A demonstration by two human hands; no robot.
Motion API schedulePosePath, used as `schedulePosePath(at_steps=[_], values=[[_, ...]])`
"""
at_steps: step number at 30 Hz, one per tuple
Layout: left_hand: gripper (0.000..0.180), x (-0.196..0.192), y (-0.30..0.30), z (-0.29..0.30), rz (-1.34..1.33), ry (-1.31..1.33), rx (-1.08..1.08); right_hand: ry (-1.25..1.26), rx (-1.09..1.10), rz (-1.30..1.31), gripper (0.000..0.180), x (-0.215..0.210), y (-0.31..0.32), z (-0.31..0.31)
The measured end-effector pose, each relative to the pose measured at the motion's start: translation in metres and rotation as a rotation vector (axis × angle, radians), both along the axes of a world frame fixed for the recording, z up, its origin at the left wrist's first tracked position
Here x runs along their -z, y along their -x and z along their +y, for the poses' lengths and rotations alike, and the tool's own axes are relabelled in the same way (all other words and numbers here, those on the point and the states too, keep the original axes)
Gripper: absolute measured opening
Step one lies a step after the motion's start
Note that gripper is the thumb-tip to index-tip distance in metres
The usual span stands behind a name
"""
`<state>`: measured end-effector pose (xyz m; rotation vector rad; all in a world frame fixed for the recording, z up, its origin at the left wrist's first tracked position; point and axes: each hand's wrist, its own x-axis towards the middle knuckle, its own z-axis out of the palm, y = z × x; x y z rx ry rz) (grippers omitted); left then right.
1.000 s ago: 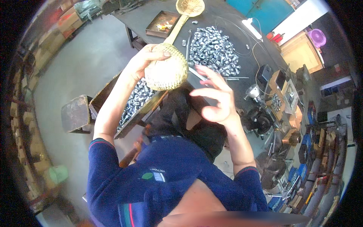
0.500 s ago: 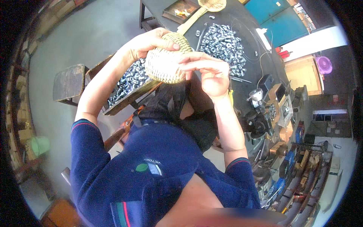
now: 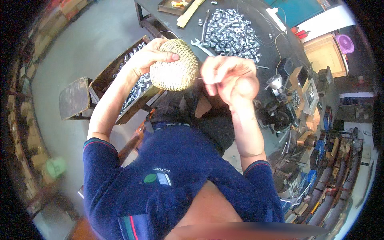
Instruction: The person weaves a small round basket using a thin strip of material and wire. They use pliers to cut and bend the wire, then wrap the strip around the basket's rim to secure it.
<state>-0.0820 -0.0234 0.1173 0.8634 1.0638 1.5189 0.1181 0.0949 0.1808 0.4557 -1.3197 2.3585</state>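
A rounded, pale woven straw piece (image 3: pixel 176 66), like a small basket, is up in front of my chest. My left hand (image 3: pixel 154 56) grips it from the left, thumb lying over the weave. At its right edge a thin strand (image 3: pixel 199 77) stretches to my right hand (image 3: pixel 232 78). The fingertips of that hand are pinched together on the strand, though slightly blurred. The inside of the woven piece is hidden.
A dark workbench (image 3: pixel 192 30) bears a heap of shiny metal fittings (image 3: pixel 232 34), a spanner (image 3: pixel 203 47), a flat straw strip (image 3: pixel 190 14) and a shallow tray (image 3: pixel 160 7). Left of my knees, a wooden trough (image 3: pixel 134 109) holds more fittings. Clutter and a lamp (image 3: pixel 275 82) stand right.
My right hand has drawn away to the right from the woven piece, pulling the strand out. The woven piece has turned a little in my left hand. The view has shifted slightly.
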Motion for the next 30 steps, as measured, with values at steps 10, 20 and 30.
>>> schedulePosePath(at_steps=[10,20,30], values=[[0.046,0.000,-0.012,0.002,0.120,0.025,0.061,-0.471,0.135,-0.745,0.018,0.004,-0.037,0.013],[0.045,0.001,-0.015,0.003,0.174,0.046,0.030,-0.737,0.186,-0.834,0.012,0.006,-0.027,0.007],[0.041,0.010,-0.013,0.005,0.158,0.020,0.060,-0.768,0.169,-0.869,0.012,0.011,-0.024,0.009]])
